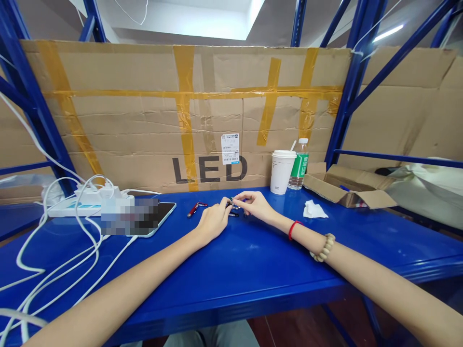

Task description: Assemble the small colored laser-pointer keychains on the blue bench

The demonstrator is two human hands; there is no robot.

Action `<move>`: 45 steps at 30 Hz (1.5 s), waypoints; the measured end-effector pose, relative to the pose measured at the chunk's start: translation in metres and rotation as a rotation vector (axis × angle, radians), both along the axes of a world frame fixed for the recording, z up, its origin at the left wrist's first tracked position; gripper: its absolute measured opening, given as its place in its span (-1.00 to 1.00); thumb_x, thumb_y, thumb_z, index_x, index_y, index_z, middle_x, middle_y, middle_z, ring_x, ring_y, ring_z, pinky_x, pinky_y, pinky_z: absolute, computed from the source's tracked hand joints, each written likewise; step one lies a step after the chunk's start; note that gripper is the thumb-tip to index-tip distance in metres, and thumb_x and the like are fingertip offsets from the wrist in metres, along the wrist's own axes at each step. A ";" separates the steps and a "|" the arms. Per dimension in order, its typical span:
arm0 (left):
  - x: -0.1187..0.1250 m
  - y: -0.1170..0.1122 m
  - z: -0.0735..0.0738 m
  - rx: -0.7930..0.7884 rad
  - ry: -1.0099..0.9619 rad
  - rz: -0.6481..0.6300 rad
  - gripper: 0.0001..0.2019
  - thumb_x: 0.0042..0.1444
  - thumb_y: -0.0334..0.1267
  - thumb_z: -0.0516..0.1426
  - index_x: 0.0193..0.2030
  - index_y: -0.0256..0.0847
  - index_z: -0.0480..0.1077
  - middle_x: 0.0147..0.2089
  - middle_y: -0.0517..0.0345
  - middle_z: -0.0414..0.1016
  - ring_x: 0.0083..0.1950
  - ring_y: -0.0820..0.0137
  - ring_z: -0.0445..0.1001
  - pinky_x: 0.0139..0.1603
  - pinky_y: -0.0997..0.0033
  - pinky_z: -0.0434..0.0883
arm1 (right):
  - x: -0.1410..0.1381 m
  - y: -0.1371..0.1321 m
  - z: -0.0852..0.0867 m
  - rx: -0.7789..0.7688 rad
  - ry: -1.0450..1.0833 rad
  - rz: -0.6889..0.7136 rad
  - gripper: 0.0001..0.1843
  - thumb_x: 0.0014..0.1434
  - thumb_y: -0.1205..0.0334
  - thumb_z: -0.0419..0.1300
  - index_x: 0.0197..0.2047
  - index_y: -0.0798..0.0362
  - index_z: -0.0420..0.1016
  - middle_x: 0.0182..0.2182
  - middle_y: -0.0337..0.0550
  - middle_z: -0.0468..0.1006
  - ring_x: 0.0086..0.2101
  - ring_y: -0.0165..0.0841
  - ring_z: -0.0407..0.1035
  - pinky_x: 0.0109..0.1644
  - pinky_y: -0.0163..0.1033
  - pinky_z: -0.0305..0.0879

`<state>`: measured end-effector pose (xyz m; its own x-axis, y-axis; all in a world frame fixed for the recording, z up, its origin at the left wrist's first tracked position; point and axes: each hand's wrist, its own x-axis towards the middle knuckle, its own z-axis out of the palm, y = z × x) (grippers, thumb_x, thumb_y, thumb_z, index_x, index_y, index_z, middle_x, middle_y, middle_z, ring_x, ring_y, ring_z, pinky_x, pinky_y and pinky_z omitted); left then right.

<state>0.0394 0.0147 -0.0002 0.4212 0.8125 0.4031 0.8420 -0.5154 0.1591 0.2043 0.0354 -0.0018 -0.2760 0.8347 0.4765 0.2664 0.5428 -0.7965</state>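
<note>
Your left grip (213, 219) and right grip (255, 205) meet on the surface (253, 265), pinching a small part (233, 206) between them. Just left of your left grip lies a pen (195, 208). Farther left is a phone (164, 214), then a power strip (77, 205) with cables (54, 250). Behind your right grip, a cup (282, 171) and a bottle (299, 166) stand side by side. A tissue (314, 210) lies to its right, with an open box (343, 190) beyond. A cardboard sheet (144, 120) stands behind everything.

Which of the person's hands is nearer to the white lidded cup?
Right. The right hand rests just in front and left of the white lidded cup; the left hand lies farther left, past the small dark item both pinch.
</note>
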 end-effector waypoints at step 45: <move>-0.004 -0.007 0.001 -0.049 0.033 -0.039 -0.70 0.21 -0.16 -0.33 -0.07 -0.16 0.09 -0.16 0.01 0.41 -0.14 0.26 0.41 -0.25 0.32 0.32 | -0.001 0.007 -0.007 -0.194 0.050 -0.017 -0.50 -0.26 -0.08 0.27 -0.33 0.15 0.48 -0.54 -0.16 0.47 -0.71 -0.59 0.10 -0.68 -0.40 0.04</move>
